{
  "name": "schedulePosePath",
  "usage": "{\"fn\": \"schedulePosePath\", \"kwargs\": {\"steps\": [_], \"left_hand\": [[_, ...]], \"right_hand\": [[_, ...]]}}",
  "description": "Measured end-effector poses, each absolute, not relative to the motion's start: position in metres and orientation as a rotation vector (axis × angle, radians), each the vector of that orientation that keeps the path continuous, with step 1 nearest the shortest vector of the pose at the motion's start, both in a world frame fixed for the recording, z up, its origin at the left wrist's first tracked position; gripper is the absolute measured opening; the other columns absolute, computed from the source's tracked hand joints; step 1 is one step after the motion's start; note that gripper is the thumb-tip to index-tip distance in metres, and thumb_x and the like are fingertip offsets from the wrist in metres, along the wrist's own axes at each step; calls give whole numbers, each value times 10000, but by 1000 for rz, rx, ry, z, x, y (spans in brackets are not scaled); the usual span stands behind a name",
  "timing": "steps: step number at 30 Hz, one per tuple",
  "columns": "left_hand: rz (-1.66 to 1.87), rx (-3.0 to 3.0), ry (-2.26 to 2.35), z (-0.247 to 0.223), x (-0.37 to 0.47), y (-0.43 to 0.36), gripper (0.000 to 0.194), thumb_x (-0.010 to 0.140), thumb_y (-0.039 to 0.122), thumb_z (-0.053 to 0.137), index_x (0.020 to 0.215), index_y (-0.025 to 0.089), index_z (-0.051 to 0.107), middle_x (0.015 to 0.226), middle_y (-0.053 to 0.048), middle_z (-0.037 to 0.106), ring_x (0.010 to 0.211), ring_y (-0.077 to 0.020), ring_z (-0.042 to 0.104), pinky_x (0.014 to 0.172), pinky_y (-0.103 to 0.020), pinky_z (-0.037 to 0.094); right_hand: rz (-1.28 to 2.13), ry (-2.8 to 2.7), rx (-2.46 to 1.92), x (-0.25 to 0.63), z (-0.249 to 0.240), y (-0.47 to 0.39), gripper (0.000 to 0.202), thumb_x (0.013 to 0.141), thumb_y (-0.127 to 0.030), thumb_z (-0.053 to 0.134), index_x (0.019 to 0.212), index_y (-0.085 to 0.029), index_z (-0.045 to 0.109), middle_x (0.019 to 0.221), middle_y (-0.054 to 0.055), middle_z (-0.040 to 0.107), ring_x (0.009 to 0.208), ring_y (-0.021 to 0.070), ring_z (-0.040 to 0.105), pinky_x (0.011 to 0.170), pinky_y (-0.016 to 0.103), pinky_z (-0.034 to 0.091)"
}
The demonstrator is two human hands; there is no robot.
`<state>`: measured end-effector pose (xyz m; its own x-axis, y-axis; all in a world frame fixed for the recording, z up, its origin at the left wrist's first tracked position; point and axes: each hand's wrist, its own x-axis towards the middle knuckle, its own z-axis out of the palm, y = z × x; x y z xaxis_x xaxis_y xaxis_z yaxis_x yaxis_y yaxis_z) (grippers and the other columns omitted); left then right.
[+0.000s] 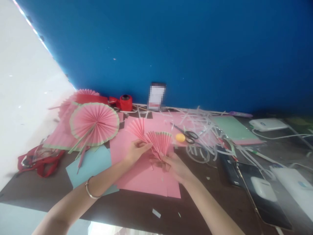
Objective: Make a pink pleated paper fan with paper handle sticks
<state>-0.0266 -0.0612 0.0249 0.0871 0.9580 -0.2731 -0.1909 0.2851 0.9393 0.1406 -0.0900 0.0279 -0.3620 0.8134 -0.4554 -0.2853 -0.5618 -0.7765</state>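
Observation:
Over pink paper sheets (144, 178), a pleated pink paper (160, 140) with a pale green edge is fanned out between my hands. My left hand (138, 150) has its fingers closed on the folds at the left. My right hand (172, 164) pinches the gathered lower end. Another pleated pink section (137, 128) spreads up and to the left, behind my left fingers. A round pink pleated fan (97, 120) with a green rim and green sticks lies to the left.
Scissors (191, 135), a yellow oval object (180, 137) and white paper strips (199, 122) lie right of the fans. Red tape (126, 103) stands at the back. Phones (261, 192) lie at the right, blue paper (89, 168) at the left.

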Motion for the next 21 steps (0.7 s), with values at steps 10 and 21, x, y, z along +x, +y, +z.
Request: {"fn": "schedulePosePath", "kwargs": {"steps": [10,21], "left_hand": [[1029,951,1124,20,-27,-63,359,571,432,746,608,122,567,537,7,576,499,-84,511,499,-204,399],[1009,980,1196,24,-30,-62,380,590,476,719,560,115,604,498,-10,572,498,-103,523,515,-219,416]], "right_hand": [[1922,-892,-1238,139,21,-90,346,740,-376,656,976,-123,653,811,104,704,715,184,687,411,165,434],[1697,-1166,-1408,135,24,-95,456,718,-478,631,962,-93,660,688,112,705,566,173,668,368,186,440]]}}
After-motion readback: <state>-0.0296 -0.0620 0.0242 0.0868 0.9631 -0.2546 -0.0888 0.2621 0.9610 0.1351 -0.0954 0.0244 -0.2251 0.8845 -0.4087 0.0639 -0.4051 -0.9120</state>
